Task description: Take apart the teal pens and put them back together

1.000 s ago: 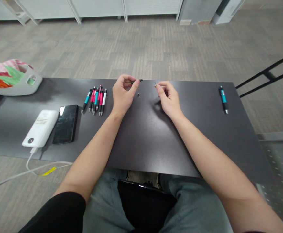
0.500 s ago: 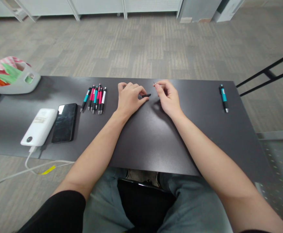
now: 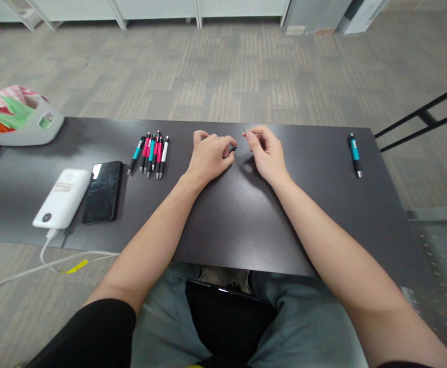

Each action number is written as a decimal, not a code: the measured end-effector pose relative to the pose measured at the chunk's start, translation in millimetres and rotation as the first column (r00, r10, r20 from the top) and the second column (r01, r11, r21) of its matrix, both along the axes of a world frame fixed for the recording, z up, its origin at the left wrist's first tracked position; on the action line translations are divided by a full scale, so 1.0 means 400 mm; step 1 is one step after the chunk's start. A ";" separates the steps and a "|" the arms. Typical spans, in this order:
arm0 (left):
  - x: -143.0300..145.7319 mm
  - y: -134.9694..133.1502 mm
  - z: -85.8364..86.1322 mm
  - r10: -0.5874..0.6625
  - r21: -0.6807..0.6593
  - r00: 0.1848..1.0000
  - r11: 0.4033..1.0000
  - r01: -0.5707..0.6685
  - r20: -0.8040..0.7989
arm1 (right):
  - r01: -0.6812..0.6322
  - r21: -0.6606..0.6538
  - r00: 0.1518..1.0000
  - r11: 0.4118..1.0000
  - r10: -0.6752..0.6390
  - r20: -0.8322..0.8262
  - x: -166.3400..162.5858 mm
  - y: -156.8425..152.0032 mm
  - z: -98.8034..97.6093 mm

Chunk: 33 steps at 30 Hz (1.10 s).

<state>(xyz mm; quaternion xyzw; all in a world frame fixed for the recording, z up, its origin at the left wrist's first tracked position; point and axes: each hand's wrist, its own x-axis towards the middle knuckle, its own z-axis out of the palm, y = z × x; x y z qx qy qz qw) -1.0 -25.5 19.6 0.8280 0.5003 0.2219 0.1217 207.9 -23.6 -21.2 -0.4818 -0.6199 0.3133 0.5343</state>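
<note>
My left hand [image 3: 210,156] rests on the black table [image 3: 227,214] with its fingers curled round a small black pen part [image 3: 232,149], only its tip showing. My right hand [image 3: 266,153] sits just to the right, thumb and forefinger pinched on a tiny thin metal piece [image 3: 244,132], perhaps a spring or refill tip. The two hands are a few centimetres apart near the table's far edge. A row of several pens [image 3: 151,155], teal, pink and white, lies left of my left hand. One teal pen [image 3: 354,154] lies alone at the far right.
A black phone [image 3: 102,192] and a white power bank [image 3: 63,198] with a white cable [image 3: 47,258] lie at the left. A grey container with a colourful bag [image 3: 14,118] stands at the far left corner. Black rails [image 3: 422,118] run beside the table at right.
My left hand came down from a raised pose onto the table and closed over the black pen part, which now shows less. My right hand has stayed put with its pinch.
</note>
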 end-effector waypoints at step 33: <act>-0.098 0.068 -0.035 -0.083 -0.078 0.993 0.993 0.090 0.089 | -0.003 -0.040 1.000 0.999 0.001 -0.030 -0.007 -0.007 0.024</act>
